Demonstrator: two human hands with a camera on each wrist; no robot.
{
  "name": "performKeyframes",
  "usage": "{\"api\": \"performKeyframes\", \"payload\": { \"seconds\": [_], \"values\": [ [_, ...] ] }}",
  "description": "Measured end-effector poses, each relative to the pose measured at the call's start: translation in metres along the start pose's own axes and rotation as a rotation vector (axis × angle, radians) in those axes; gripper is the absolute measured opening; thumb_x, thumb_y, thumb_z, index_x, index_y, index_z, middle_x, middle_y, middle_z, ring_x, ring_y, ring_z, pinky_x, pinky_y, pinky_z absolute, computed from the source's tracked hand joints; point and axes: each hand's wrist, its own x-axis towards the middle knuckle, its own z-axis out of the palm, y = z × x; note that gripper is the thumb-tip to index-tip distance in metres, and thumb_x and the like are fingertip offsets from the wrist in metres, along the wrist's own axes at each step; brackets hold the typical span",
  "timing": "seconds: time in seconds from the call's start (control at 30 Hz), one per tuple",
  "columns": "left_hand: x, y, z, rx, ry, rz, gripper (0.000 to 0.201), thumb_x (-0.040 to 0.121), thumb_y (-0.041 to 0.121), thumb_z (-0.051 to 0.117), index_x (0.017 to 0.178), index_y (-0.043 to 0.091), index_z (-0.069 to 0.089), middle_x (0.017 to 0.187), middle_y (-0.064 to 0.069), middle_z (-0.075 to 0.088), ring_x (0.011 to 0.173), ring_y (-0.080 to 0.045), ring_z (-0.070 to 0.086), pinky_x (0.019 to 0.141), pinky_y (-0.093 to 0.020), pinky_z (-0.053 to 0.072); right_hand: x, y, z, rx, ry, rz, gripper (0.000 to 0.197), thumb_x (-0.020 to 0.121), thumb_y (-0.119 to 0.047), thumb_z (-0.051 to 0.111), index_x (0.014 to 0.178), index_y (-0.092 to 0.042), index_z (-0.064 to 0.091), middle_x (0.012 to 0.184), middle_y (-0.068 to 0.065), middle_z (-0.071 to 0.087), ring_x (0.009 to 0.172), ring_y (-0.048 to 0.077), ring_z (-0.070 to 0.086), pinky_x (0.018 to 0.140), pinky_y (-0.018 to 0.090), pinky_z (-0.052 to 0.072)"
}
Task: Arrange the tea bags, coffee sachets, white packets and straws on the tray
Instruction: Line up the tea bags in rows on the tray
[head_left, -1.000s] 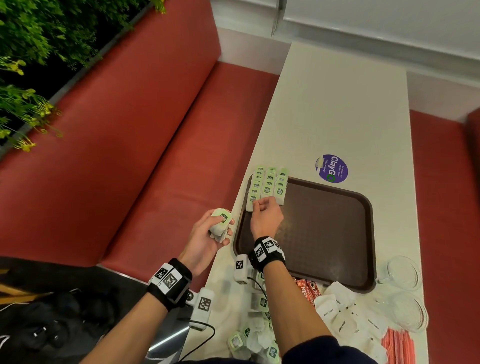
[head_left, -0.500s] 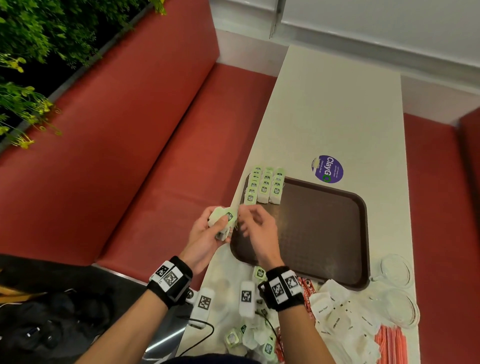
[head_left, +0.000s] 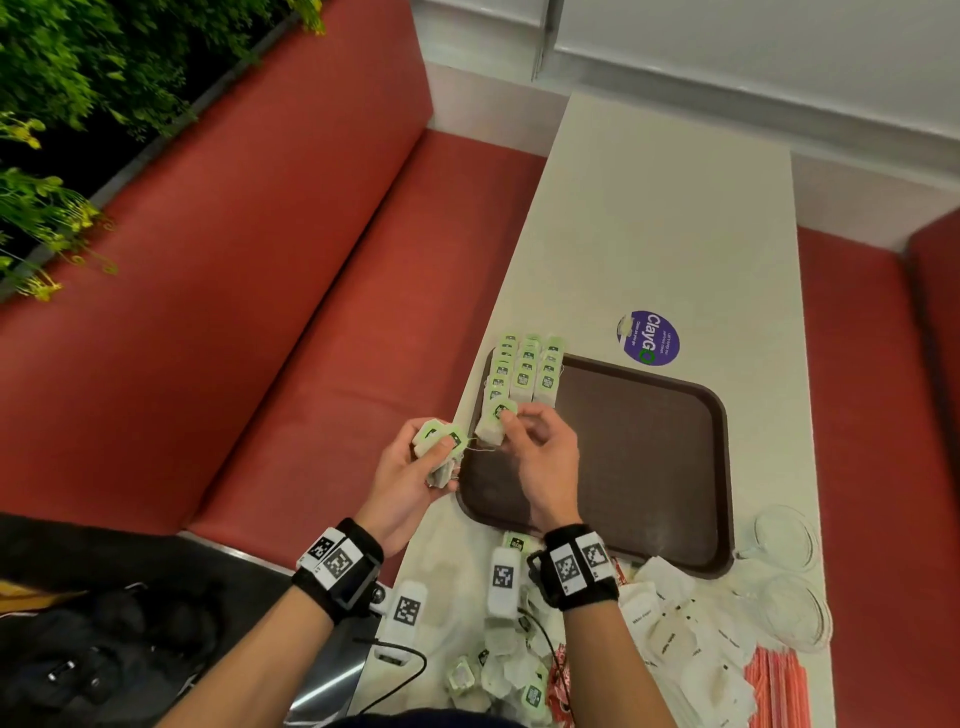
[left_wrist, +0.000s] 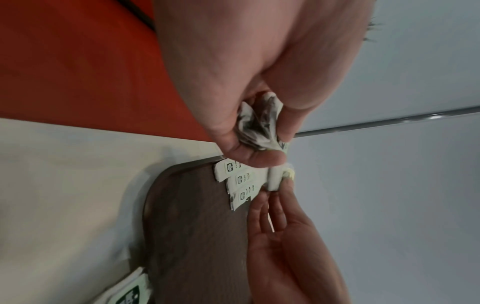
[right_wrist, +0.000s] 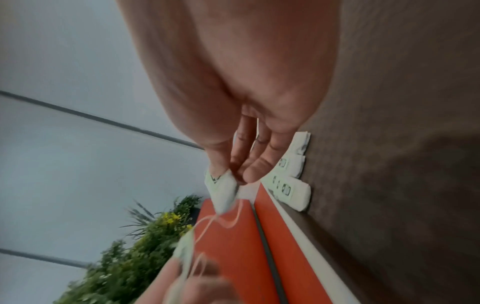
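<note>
A brown tray (head_left: 639, 452) lies on the white table, with three rows of green-tagged tea bags (head_left: 524, 371) at its far left corner. My left hand (head_left: 415, 467) grips a bunch of tea bags (head_left: 439, 449) just off the tray's left edge; the bunch (left_wrist: 259, 127) shows crumpled in the left wrist view. My right hand (head_left: 540, 452) pinches one tea bag (head_left: 493, 423) above the near end of the left row. Its string trails toward the left hand, and the bag (right_wrist: 224, 192) hangs from the fingertips in the right wrist view.
Loose tea bags (head_left: 498, 670), red coffee sachets (head_left: 621, 569), white packets (head_left: 675, 623) and red straws (head_left: 776, 686) lie on the table near me. Two clear glass cups (head_left: 784, 535) stand at the tray's near right. A purple sticker (head_left: 648, 338) lies beyond the tray. A red bench (head_left: 260, 291) runs along the left.
My right hand went from the rows back to the left hand's bunch, took one tea bag and now carries it toward the left row.
</note>
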Motion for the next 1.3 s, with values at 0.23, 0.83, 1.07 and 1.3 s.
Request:
{"api": "performKeyframes", "payload": {
  "seconds": [0.23,0.83,1.07,1.3],
  "values": [
    [-0.003,0.001,-0.005,0.02,0.014,0.016,0.023,0.105,0.01,0.065,0.128,0.006,0.059,0.098,-0.002,0.07,0.078,-0.014,0.062,0.065,-0.029,0.053,0.056,0.039,-0.002,-0.354,0.037,-0.014,0.016,0.096,-0.021,0.084,0.104,-0.022,0.07,0.09,-0.003,0.079,0.082,0.015,0.077,0.085,0.041,0.066],
    [-0.001,0.0,-0.014,0.045,0.078,0.019,0.031,0.101,0.012,0.072,0.126,0.002,0.056,0.1,-0.007,0.068,0.078,-0.017,0.058,0.062,-0.031,0.051,0.072,0.06,0.02,-0.678,0.139,-0.118,0.028,0.095,-0.021,0.083,0.109,-0.023,0.058,0.097,-0.003,0.062,0.091,0.015,0.062,0.088,0.04,0.058],
    [0.004,0.001,-0.012,0.028,0.077,0.05,0.022,0.1,0.013,0.075,0.116,0.013,0.059,0.099,-0.014,0.061,0.073,-0.017,0.056,0.058,-0.029,0.048,0.016,0.02,0.025,-0.324,0.001,-0.065,0.024,0.104,-0.054,0.066,0.105,-0.029,0.068,0.093,-0.007,0.074,0.087,0.008,0.07,0.082,0.03,0.056],
    [0.003,-0.003,0.002,0.042,0.074,0.066,0.017,0.102,0.008,0.07,0.115,0.012,0.059,0.099,-0.012,0.064,0.076,-0.016,0.058,0.059,-0.028,0.051,-0.04,0.015,0.037,0.105,-0.222,0.11,0.024,0.101,-0.037,0.078,0.112,-0.016,0.076,0.112,0.013,0.077,0.095,0.021,0.066,0.08,0.041,0.054]
  ]
}}
